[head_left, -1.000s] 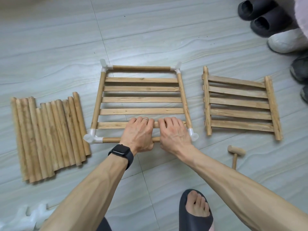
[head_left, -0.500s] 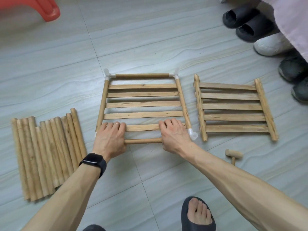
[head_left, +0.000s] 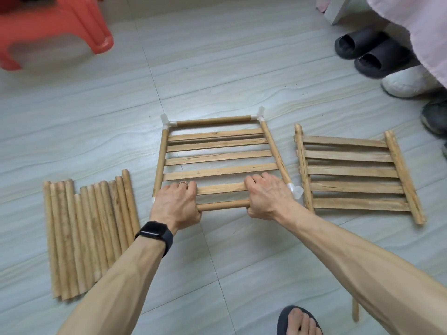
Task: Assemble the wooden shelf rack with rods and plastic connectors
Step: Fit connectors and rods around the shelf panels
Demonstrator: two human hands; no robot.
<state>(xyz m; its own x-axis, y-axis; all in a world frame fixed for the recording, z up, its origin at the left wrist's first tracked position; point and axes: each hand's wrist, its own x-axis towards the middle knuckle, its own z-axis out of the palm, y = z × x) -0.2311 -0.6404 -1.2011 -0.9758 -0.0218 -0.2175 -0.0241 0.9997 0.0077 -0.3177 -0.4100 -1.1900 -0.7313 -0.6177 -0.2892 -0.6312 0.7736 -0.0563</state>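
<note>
The shelf frame point(head_left: 217, 156) lies flat on the floor point(head_left: 96, 117), directly ahead of both hands. The left hand point(head_left: 175, 205) grasps the left end of the near rod point(head_left: 223, 205), fingers curled over it onto the nearest slat point(head_left: 221, 189). The right hand point(head_left: 267, 197) grasps the right end likewise. A plastic connector point(head_left: 297, 191) sits just right of the right hand. Loose rods point(head_left: 89, 235) lie left of the left hand. A second slatted panel point(head_left: 355, 175) lies right of the right hand.
</note>
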